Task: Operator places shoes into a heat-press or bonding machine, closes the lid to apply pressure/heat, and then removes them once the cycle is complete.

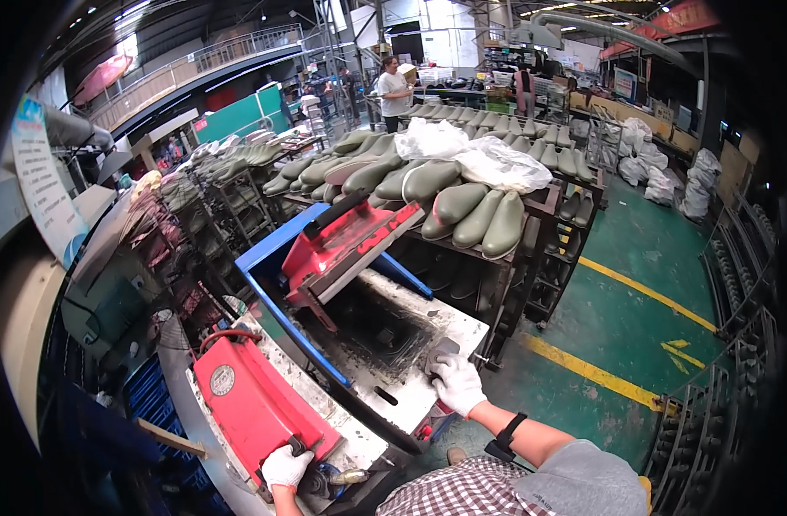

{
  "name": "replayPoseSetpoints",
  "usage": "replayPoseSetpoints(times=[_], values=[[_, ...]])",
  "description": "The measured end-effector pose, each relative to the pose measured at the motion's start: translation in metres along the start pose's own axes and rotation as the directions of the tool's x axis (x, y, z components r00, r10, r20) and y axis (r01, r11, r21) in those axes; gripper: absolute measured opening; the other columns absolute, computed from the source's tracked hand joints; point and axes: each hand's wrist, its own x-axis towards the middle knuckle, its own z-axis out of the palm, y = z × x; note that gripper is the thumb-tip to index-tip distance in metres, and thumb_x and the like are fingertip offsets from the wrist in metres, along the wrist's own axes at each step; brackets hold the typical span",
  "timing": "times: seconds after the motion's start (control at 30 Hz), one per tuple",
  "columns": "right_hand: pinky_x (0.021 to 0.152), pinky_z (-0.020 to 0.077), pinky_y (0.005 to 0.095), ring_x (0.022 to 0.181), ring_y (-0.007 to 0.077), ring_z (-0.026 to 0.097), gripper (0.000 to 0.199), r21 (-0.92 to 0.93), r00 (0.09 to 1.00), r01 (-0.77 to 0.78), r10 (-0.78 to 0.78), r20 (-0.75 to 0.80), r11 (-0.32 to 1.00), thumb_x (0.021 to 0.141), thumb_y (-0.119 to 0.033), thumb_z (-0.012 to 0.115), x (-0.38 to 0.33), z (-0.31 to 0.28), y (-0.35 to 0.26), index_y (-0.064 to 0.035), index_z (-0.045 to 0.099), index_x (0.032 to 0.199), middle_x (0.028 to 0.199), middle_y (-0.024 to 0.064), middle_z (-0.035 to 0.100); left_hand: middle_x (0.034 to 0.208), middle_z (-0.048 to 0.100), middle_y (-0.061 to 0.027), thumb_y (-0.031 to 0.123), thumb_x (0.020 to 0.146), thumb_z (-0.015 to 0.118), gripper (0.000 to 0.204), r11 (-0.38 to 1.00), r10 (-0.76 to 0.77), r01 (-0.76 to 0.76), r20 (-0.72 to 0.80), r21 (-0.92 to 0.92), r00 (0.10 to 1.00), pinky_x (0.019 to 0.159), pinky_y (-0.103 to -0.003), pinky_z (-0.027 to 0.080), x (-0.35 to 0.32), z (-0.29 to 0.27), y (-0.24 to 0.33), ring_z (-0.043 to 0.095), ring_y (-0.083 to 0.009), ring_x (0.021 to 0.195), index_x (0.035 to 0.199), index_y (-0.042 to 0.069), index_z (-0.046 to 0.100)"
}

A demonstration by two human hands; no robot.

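Note:
My left hand (288,467), in a white glove, closes round the black handle (298,446) at the near edge of a red machine lid (252,391), which lies lowered. Further right, my right hand (459,383), also white-gloved, has its fingers bent over a small grey piece (442,351) on the worn white plate (473,328) of a second machine station. Its exact kind is hard to make out. Beside it is a dark, scuffed recess (372,322). That station's red lid (346,245) stands raised and tilted, next to a blue frame (295,314).
Olive-green rubber shoes (501,225) crowd a dark rack (531,267) just beyond the machine, with white plastic bags (497,163) on top. More racks (733,275) line the right side. A person (393,93) stands in the background. Yellow lines (596,374) mark the green floor.

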Motion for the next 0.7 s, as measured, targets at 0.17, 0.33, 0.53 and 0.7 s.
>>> replayPoseSetpoints(times=[0.17,0.33,0.53,0.7], values=[[0.096,0.051,0.0475,0.126,0.0358,0.056,0.035,0.016,0.996,-0.037,0.039,-0.083,0.999,0.079,-0.012,0.069,-0.021,0.018,0.002,-0.0145,0.068,0.115,0.127,0.0106,0.064,0.085,0.076,-0.0179,0.053,0.074,0.078,0.047,0.998,-0.049,0.049,0.004,-0.032,0.999,0.079,-0.045,0.057,0.002,0.007,-0.005,0.074,-0.0366,0.086,0.093,0.01,0.079],[0.096,0.0519,0.0464,0.128,0.0323,0.055,0.034,0.038,0.993,-0.062,0.065,-0.095,0.997,0.081,-0.013,0.067,-0.021,0.016,0.003,-0.0169,0.07,0.115,0.129,0.0074,0.064,0.077,0.074,-0.0165,0.047,0.071,0.082,0.04,1.0,-0.021,0.019,-0.103,-0.023,0.994,0.077,-0.043,0.058,0.0,0.006,0.0,0.075,-0.0328,0.077,0.085,0.01,0.079],[0.1,0.051,0.0483,0.127,0.0331,0.056,0.034,0.101,0.993,-0.046,0.057,-0.104,0.994,0.08,-0.014,0.071,-0.019,0.013,0.002,-0.017,0.071,0.114,0.128,0.0083,0.064,0.082,0.075,-0.0182,0.056,0.072,0.08,0.049,1.0,-0.005,0.005,-0.01,-0.009,1.0,0.077,-0.044,0.057,-0.002,0.001,0.003,0.074,-0.0363,0.082,0.082,0.008,0.077],[0.101,0.0504,0.0497,0.125,0.0372,0.057,0.036,0.089,0.993,-0.035,0.044,-0.107,0.995,0.077,-0.012,0.073,-0.015,0.015,0.001,-0.0153,0.071,0.113,0.125,0.0098,0.064,0.088,0.076,-0.0188,0.06,0.074,0.077,0.054,0.996,-0.057,0.056,0.013,0.071,0.998,0.078,-0.046,0.057,-0.001,0.0,0.004,0.074,-0.0359,0.086,0.09,0.009,0.078]])
